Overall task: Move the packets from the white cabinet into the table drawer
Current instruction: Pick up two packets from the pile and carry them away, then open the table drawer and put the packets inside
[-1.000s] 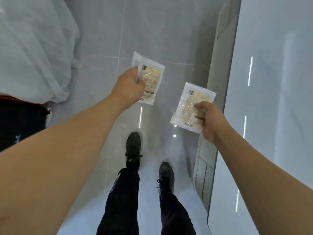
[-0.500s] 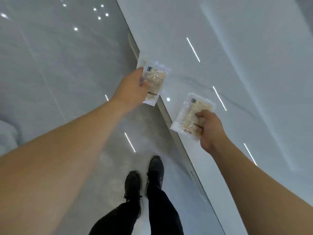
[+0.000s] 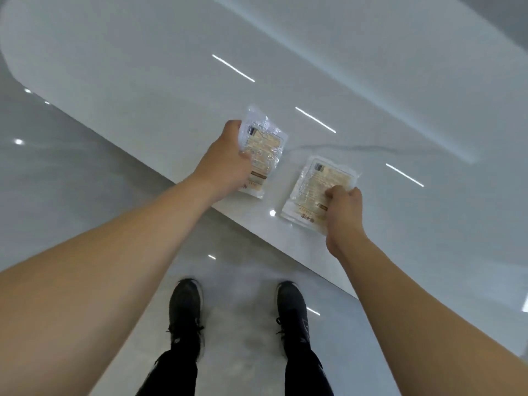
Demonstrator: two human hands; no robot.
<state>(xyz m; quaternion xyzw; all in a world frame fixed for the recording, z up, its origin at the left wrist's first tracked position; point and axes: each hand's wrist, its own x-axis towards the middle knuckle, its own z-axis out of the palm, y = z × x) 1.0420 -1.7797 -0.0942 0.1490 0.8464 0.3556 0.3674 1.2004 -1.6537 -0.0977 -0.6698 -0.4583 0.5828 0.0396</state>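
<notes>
Two black shoes stand on the glossy grey floor at near centre, below dark trouser legs; bright spots of ceiling light reflect off the tiles. White glossy worktop fills the far and right of the view, with a faint grey vein and three short streaks of reflected light on its surface.

Item 1: left packet, clear plastic, pale beige contents, a small dark label at its far corner and a brown band near its near end. Left hand grips it along its left side, fingers curled round the edge. Held over the worktop, just inside the rim.

Item 2: right packet, same make and look. Right hand pinches its near right corner, fingers curled. Whether it touches the worktop cannot be told.

Packets lie near each other, apart. Worktop's near edge runs diagonally from far left to near right, with a rounded corner at far left; bare surface lies beyond both packets.
</notes>
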